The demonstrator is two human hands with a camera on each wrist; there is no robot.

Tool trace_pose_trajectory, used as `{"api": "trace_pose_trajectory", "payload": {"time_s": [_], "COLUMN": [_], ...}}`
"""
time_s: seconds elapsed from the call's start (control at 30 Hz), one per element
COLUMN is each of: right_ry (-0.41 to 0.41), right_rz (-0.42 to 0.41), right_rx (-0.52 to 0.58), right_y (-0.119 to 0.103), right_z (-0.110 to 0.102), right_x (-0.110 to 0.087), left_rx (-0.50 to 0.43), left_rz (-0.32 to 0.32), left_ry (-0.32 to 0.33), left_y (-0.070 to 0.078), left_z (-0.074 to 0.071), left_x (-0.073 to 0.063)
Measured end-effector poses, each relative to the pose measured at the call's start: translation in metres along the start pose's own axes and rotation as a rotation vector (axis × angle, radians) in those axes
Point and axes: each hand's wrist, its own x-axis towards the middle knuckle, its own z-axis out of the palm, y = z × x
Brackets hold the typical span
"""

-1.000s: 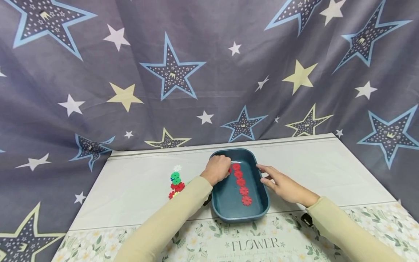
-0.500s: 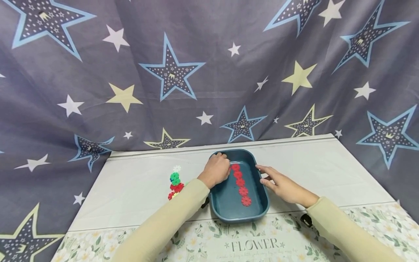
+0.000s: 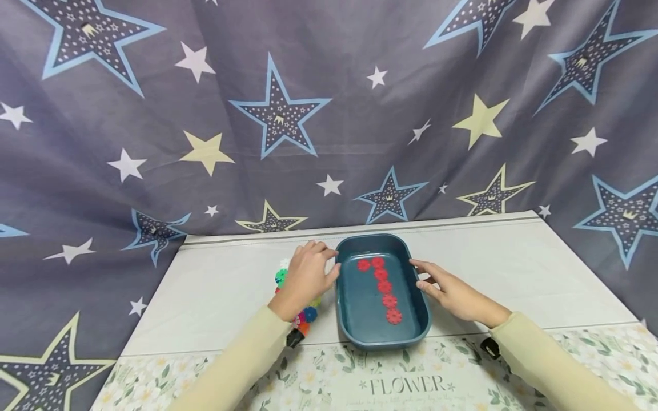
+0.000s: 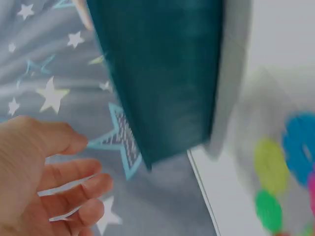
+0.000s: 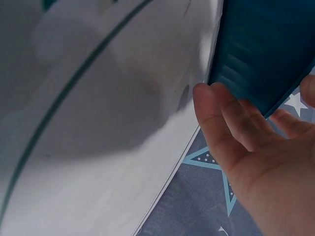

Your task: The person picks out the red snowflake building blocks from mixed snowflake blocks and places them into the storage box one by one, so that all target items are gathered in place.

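Observation:
A dark blue rectangular tray (image 3: 360,334) stands on the table. Several red flower-shaped plastic discs (image 3: 385,287) form a column down its floor. One more red disc (image 3: 364,265) lies left of the column's far end. My left hand (image 3: 307,277) is just outside the left wall, fingertips right at the rim; in the left wrist view its fingers are spread with nothing between them. My right hand (image 3: 457,294) has its fingertips at the right wall, fingers extended and loosely bent. Mixed coloured discs (image 3: 311,314) lie left of the tray, partly hidden by my left hand and forearm.
The white table covering (image 3: 519,268) has a floral front strip with "FLOWER" printed on it. A grey star-patterned curtain (image 3: 339,142) hangs behind the table's back edge and at both sides. A black band (image 3: 491,347) shows at my right wrist.
My left hand has come out of the tray and over its left rim, fingers opening. The single red disc beside the column is now uncovered. My right hand stays at the right wall.

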Motion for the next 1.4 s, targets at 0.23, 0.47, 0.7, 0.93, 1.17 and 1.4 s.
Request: {"api": "trace_pose_trajectory", "payload": {"time_s": [0.23, 0.47, 0.7, 0.93, 1.17, 1.4], "right_ry": [-0.004, -0.007, -0.007, -0.010, -0.011, -0.023], "right_rz": [-0.012, 0.001, 0.008, 0.019, 0.025, 0.030], "right_rx": [0.007, 0.013, 0.007, -0.001, 0.002, 0.011], "right_y": [0.000, -0.001, -0.005, -0.006, -0.005, -0.002], "right_z": [-0.001, -0.002, -0.002, 0.000, 0.000, 0.001], "right_x": [0.001, -0.002, -0.002, -0.002, -0.003, -0.002], "left_rx": [-0.007, -0.046, -0.094, -0.101, -0.087, -0.054], "left_rz": [-0.052, -0.108, -0.123, -0.098, -0.119, -0.179], "left_ry": [-0.088, -0.343, -0.432, -0.408, -0.414, -0.437], "left_y": [-0.052, -0.090, -0.097, -0.095, -0.093, -0.092], "left_z": [-0.021, -0.020, -0.014, -0.012, 0.000, 0.003], "left_x": [-0.035, -0.078, -0.097, -0.092, -0.083, -0.076]}}
